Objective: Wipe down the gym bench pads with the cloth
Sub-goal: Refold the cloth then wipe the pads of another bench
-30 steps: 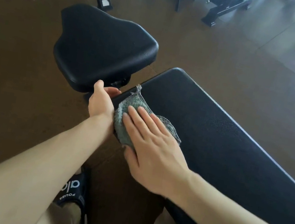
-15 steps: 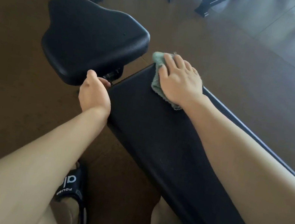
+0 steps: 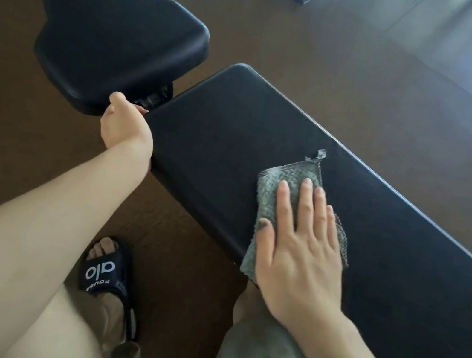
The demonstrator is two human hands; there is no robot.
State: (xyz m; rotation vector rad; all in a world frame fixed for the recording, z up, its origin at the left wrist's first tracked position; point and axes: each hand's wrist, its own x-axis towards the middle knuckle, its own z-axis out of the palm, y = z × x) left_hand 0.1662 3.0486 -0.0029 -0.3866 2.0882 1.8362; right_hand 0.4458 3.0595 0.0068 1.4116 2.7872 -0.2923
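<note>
Flat right hand (image 3: 303, 254) on nubby grey cloth (image 3: 286, 187), smooth black pad (image 3: 236, 134).

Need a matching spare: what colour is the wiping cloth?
The cloth is mottled grey-green, seen in the head view.

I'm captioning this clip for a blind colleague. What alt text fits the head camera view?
A person's right hand presses a grey cloth flat on a long black bench pad, at its near edge. The left hand grips the end of that pad, beside a separate black seat pad. A slide sandal stands on the brown floor below.
</note>
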